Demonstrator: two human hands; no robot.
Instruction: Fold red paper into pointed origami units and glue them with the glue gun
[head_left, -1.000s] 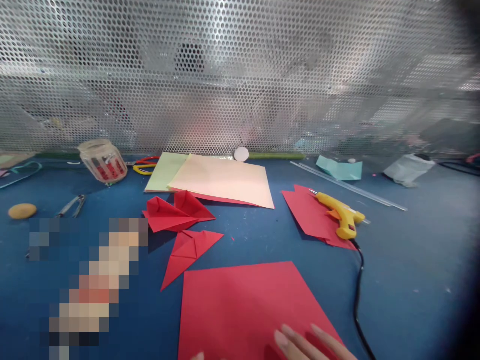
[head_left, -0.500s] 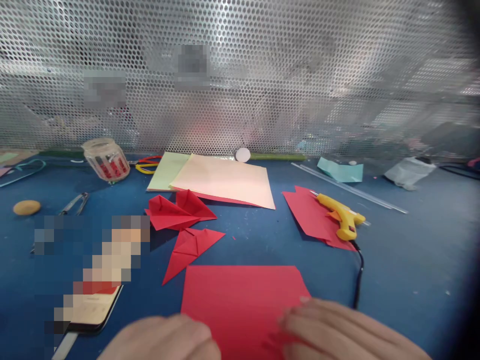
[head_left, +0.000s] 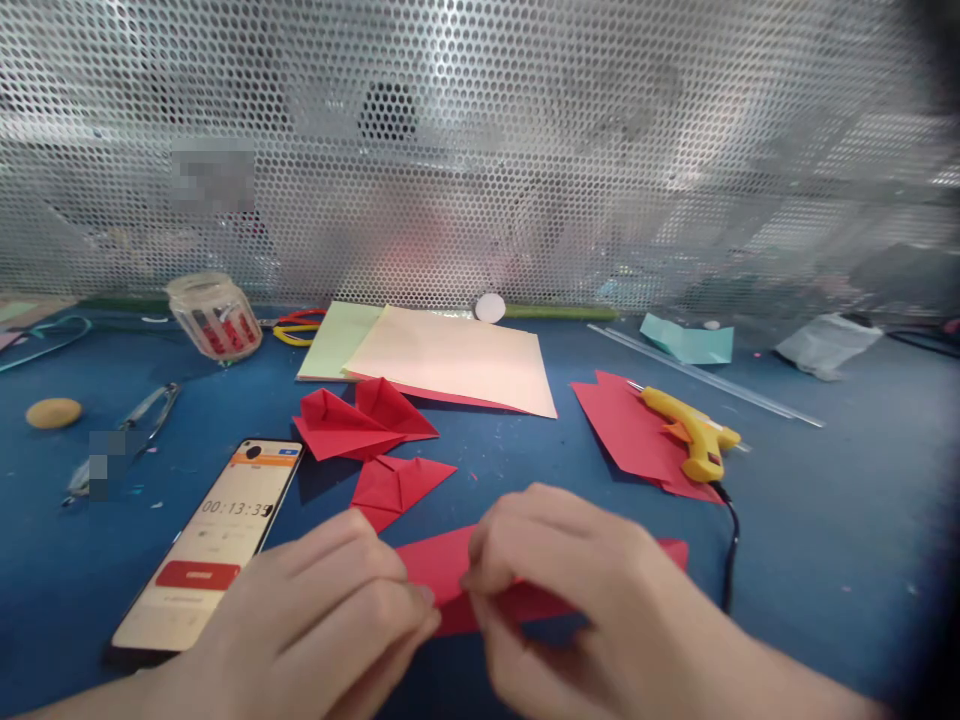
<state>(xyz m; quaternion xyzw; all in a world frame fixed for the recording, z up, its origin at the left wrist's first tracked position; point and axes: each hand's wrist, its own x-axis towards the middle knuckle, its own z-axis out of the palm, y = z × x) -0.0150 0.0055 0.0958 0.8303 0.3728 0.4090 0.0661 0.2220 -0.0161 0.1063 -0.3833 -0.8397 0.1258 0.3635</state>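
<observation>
A sheet of red paper (head_left: 439,560), folded over into a strip, lies low in the middle of the table. My left hand (head_left: 337,610) pinches its near edge at the left between thumb and fingers. Close beside it, my right hand (head_left: 562,590) grips the same edge and covers much of the strip's middle. Just beyond my left hand sits a folded red paper piece (head_left: 401,485), partly hidden by the knuckles. Behind that rest folded red paper shapes (head_left: 360,425) with raised points.
Left: a phone (head_left: 210,540) showing a timer, a compass-like metal tool (head_left: 154,405), a tilted jar (head_left: 217,325). Behind: pale paper sheets (head_left: 457,355), scissors (head_left: 296,330). Right: a yellow glue gun (head_left: 697,435) on red paper (head_left: 619,430), its cord running toward me; clear sticks (head_left: 705,375).
The red sheet lay flat and has been folded over into a narrower strip. Both hands have moved up and closer together, now pinching its near edge.
</observation>
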